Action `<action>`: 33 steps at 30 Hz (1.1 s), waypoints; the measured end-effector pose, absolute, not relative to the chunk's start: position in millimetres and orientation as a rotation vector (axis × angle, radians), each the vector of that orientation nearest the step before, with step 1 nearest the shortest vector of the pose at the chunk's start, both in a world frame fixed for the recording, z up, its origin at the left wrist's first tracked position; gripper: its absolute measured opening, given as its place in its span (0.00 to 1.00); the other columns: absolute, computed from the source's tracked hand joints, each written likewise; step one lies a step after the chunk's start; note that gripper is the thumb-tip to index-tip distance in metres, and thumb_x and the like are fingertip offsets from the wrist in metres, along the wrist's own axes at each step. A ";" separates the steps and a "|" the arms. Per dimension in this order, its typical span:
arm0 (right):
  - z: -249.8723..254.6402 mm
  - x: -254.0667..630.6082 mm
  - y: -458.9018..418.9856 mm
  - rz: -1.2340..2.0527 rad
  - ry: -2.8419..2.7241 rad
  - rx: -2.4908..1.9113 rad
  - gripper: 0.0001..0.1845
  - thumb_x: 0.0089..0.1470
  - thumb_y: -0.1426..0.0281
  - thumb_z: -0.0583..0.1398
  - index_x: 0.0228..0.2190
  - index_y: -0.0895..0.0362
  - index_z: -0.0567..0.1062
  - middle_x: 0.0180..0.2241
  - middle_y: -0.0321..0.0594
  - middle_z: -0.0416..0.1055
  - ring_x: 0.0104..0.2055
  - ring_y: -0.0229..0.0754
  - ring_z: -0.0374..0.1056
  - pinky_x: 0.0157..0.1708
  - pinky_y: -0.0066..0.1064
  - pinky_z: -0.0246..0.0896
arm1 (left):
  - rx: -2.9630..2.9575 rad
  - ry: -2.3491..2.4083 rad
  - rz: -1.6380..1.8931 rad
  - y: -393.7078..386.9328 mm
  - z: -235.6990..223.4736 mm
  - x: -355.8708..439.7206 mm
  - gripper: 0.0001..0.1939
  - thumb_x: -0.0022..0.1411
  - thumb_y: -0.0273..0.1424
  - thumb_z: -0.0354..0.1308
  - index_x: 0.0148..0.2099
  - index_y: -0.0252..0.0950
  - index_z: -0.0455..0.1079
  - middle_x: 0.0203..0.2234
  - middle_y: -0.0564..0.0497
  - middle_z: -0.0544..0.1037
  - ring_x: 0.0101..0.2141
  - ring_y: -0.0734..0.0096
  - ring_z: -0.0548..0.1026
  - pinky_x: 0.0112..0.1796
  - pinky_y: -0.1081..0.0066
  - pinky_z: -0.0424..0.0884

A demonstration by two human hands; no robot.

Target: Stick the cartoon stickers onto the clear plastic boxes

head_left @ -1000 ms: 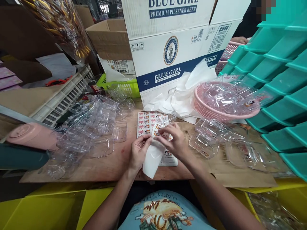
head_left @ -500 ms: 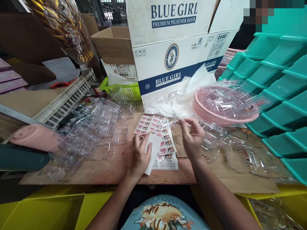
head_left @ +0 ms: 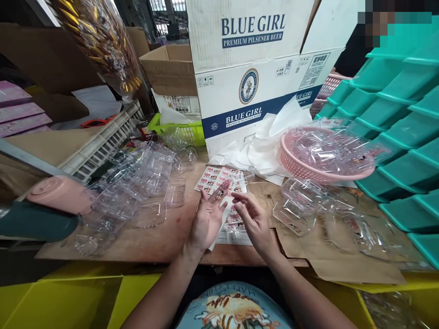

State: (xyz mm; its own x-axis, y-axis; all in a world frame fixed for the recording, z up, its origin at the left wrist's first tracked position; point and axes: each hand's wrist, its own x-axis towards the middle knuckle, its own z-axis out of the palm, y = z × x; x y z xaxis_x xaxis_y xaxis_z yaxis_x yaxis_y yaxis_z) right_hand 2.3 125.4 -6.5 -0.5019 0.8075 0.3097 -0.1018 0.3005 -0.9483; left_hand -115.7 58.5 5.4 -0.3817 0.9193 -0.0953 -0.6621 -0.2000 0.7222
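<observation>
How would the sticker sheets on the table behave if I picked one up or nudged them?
The sticker sheets would probably feel light and floppy, since they look paper-thin. Nudged, the upper ones may slide, as they overlap at different angles. Lying flat, they seem unlikely to roll.

The left forearm [head_left: 164, 283] and the right forearm [head_left: 305, 285] are bare and lean inward, so that the hands are close together, just apart. The left hand [head_left: 206, 226] shows its palm, turned upward, and its fingers extend forward. The right hand [head_left: 255, 224] has loosely bent fingers pointing toward it, with its thumb below the index finger.
</observation>
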 end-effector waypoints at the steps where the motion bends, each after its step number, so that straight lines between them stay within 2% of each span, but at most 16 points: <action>1: -7.9 -2.4 121.0 1.513 -1.575 -0.684 0.14 0.60 0.58 0.60 0.42 0.54 0.77 0.37 0.43 0.75 0.41 0.46 0.70 0.45 0.42 0.64 | 0.526 0.865 1.796 57.9 4.8 -112.0 0.30 0.66 0.56 0.45 0.52 0.43 0.76 0.59 0.47 0.72 0.64 0.58 0.62 0.62 0.57 0.58; 4: -6.9 -11.2 114.5 1.831 -1.308 -0.690 0.15 0.54 0.56 0.64 0.33 0.56 0.76 0.32 0.39 0.74 0.35 0.43 0.69 0.40 0.37 0.66 | 0.843 1.051 1.754 53.0 4.1 -107.1 0.31 0.66 0.57 0.43 0.57 0.44 0.73 0.62 0.47 0.68 0.67 0.58 0.56 0.65 0.57 0.52; 8: 9.5 1.0 122.3 1.731 -1.463 -0.682 0.14 0.54 0.58 0.65 0.29 0.55 0.72 0.28 0.36 0.69 0.31 0.40 0.64 0.34 0.33 0.62 | 1.261 1.429 1.714 42.9 4.2 -121.3 0.29 0.61 0.54 0.56 0.59 0.45 0.72 0.67 0.49 0.58 0.69 0.54 0.48 0.66 0.59 0.46; 9: 14.9 6.5 125.9 1.629 -1.589 -0.675 0.13 0.56 0.59 0.64 0.29 0.55 0.72 0.28 0.37 0.68 0.32 0.40 0.64 0.34 0.33 0.60 | 1.266 1.479 1.760 41.5 3.7 -126.6 0.29 0.60 0.52 0.59 0.59 0.44 0.72 0.67 0.47 0.58 0.68 0.53 0.50 0.66 0.59 0.48; 11: 24.5 16.7 133.2 1.348 -1.875 -0.638 0.11 0.59 0.63 0.61 0.27 0.54 0.71 0.28 0.37 0.68 0.35 0.42 0.63 0.36 0.34 0.58 | 1.136 1.486 1.860 41.5 1.7 -135.4 0.29 0.59 0.49 0.62 0.58 0.41 0.73 0.63 0.44 0.64 0.64 0.53 0.60 0.63 0.60 0.56; 14: 30.6 24.8 142.4 0.990 -2.187 -0.532 0.10 0.60 0.69 0.58 0.26 0.54 0.70 0.27 0.37 0.68 0.35 0.44 0.62 0.38 0.36 0.57 | 0.929 1.431 1.820 47.7 -1.4 -139.4 0.19 0.54 0.41 0.68 0.45 0.36 0.79 0.44 0.45 0.78 0.48 0.60 0.75 0.52 0.65 0.68; 17: 25.4 26.4 148.6 0.791 -2.208 -0.580 0.03 0.59 0.68 0.60 0.35 0.53 0.74 0.29 0.38 0.70 0.36 0.45 0.64 0.40 0.38 0.59 | 0.828 1.419 1.869 54.4 -0.1 -132.9 0.08 0.52 0.33 0.71 0.34 0.36 0.79 0.33 0.51 0.78 0.38 0.69 0.75 0.45 0.70 0.71; 20: 15.8 27.2 151.0 0.881 -2.018 -0.723 0.27 0.54 0.63 0.67 0.54 0.51 0.70 0.36 0.40 0.73 0.42 0.48 0.68 0.48 0.43 0.60 | 0.767 1.344 1.950 55.8 5.2 -122.9 0.04 0.54 0.31 0.69 0.34 0.38 0.79 0.33 0.53 0.78 0.37 0.72 0.75 0.43 0.72 0.71; 21: 13.1 28.1 151.0 0.987 -1.966 -0.717 0.28 0.53 0.61 0.67 0.55 0.51 0.70 0.37 0.40 0.73 0.43 0.48 0.68 0.48 0.43 0.60 | 0.765 1.318 1.947 55.6 6.9 -120.0 0.04 0.54 0.31 0.69 0.34 0.38 0.79 0.33 0.53 0.78 0.37 0.73 0.75 0.43 0.72 0.71; 22: 11.1 29.5 151.1 1.086 -1.918 -0.691 0.24 0.54 0.61 0.67 0.52 0.50 0.73 0.37 0.40 0.73 0.43 0.47 0.69 0.47 0.42 0.62 | 0.781 1.297 1.925 55.7 8.1 -117.7 0.04 0.54 0.31 0.69 0.34 0.38 0.79 0.33 0.53 0.78 0.37 0.72 0.75 0.44 0.71 0.71; 24: 9.9 34.6 151.9 1.162 -1.819 -0.647 0.09 0.57 0.62 0.64 0.40 0.51 0.78 0.34 0.39 0.72 0.39 0.46 0.69 0.42 0.40 0.64 | 0.866 1.303 1.854 59.3 8.9 -116.2 0.05 0.56 0.32 0.68 0.36 0.38 0.80 0.35 0.51 0.78 0.40 0.69 0.76 0.46 0.69 0.71; 25: 10.9 38.2 152.9 1.125 -1.760 -0.661 0.06 0.58 0.63 0.64 0.35 0.52 0.79 0.33 0.40 0.71 0.38 0.45 0.68 0.40 0.39 0.64 | 0.923 1.339 1.826 64.0 8.2 -117.5 0.08 0.57 0.33 0.67 0.40 0.38 0.80 0.38 0.50 0.78 0.42 0.67 0.76 0.48 0.67 0.71; 27: 15.9 46.5 156.2 0.971 -1.648 -0.737 0.06 0.58 0.64 0.64 0.30 0.52 0.78 0.32 0.40 0.70 0.38 0.46 0.66 0.38 0.39 0.63 | 1.054 1.472 1.792 81.1 4.9 -124.6 0.18 0.56 0.35 0.67 0.49 0.38 0.77 0.47 0.46 0.76 0.49 0.63 0.74 0.53 0.63 0.68; 29: 22.8 54.0 159.4 0.882 -1.583 -0.778 0.05 0.58 0.65 0.64 0.31 0.51 0.78 0.34 0.40 0.69 0.39 0.46 0.66 0.40 0.39 0.63 | 1.170 1.628 1.755 107.3 -0.3 -136.0 0.28 0.49 0.35 0.71 0.54 0.39 0.74 0.52 0.44 0.74 0.56 0.57 0.69 0.58 0.58 0.63; 31: 28.5 59.1 160.8 0.931 -1.568 -0.758 0.05 0.58 0.64 0.63 0.33 0.51 0.77 0.36 0.41 0.69 0.42 0.47 0.66 0.43 0.40 0.64 | 1.237 1.697 1.654 136.4 -5.6 -147.2 0.31 0.37 0.30 0.76 0.47 0.38 0.76 0.48 0.44 0.76 0.58 0.51 0.65 0.60 0.55 0.58; 33: 30.5 62.0 160.4 1.048 -1.571 -0.735 0.08 0.59 0.63 0.62 0.40 0.51 0.77 0.41 0.43 0.70 0.45 0.48 0.68 0.46 0.41 0.64 | 1.227 1.675 1.595 159.6 -9.3 -153.2 0.25 0.32 0.26 0.76 0.37 0.38 0.76 0.37 0.47 0.78 0.53 0.51 0.70 0.57 0.54 0.61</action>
State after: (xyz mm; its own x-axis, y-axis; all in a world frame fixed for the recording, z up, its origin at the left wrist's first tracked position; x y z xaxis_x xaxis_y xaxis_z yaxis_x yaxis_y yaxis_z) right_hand 62.0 160.4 30.5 -0.2510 0.8692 0.4261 -0.0598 0.4254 -0.9030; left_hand -153.2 159.6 -9.3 -0.4564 0.8639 0.2129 0.2552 -0.1022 0.9615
